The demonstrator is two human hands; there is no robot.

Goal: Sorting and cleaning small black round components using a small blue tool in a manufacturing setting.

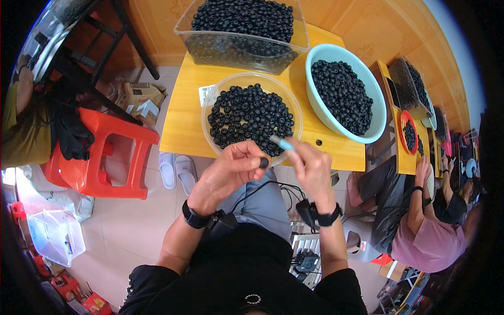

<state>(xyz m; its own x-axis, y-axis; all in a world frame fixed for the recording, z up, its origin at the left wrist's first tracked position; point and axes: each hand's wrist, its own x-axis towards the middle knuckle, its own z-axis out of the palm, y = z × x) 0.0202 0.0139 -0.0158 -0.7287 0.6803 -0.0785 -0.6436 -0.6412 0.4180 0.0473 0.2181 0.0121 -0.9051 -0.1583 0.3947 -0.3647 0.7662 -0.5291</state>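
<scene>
Between the thumb and fingers of my left hand (224,172) is a small black bead-like piece (263,163). My right hand (313,169) grips a short tool (284,144) with a light-blue handle and a greyish flat tip; whether it is a knife or scraper is unclear. The tool's tip points up and left, apart from the piece. Both hands hover over the near rim of a round clear tub (205,113), which holds many black pieces with holes (247,113). A single black piece (318,142) lies on the yellow table (181,126) right of the tub.
Behind the tub stands a clear rectangular bin (181,26) of black pieces. A light-blue basin (379,118) of them is at its right. A red stool (121,152) and slippers (177,170) are on the left. Other people sit at tables on the right; another person is at far left.
</scene>
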